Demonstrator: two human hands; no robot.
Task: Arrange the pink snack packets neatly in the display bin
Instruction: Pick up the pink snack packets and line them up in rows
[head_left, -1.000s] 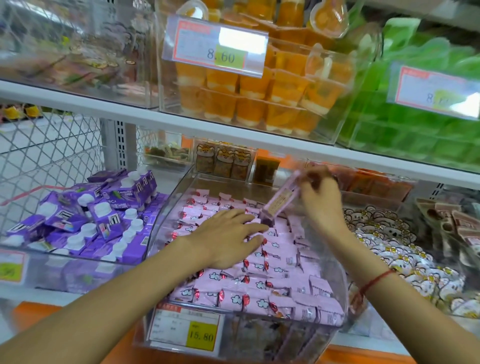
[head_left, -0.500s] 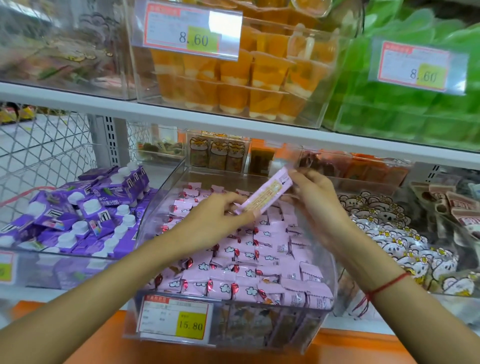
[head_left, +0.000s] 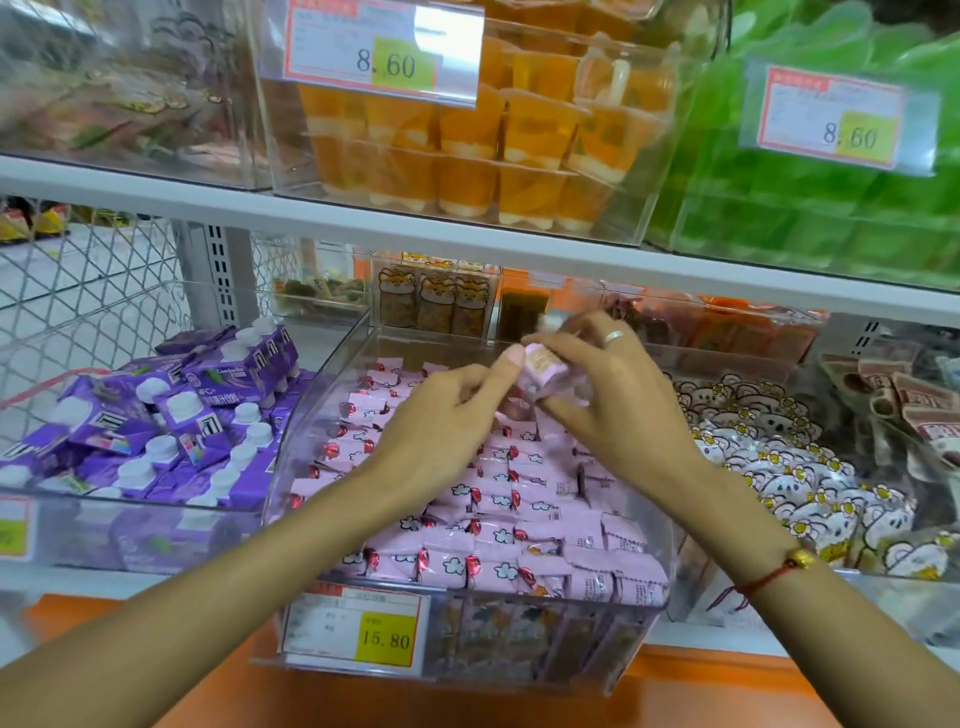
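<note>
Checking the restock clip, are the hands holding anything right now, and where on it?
Yes: one pink snack packet, held above the display bin. The left hand pinches its left end, the right hand grips its right side.

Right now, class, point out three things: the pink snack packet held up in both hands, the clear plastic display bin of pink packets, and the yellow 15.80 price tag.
pink snack packet (head_left: 543, 364): head view, its end face between both hands.
clear plastic display bin (head_left: 655, 561): head view, right wall.
yellow 15.80 price tag (head_left: 386, 639): head view, the printed number.
</note>
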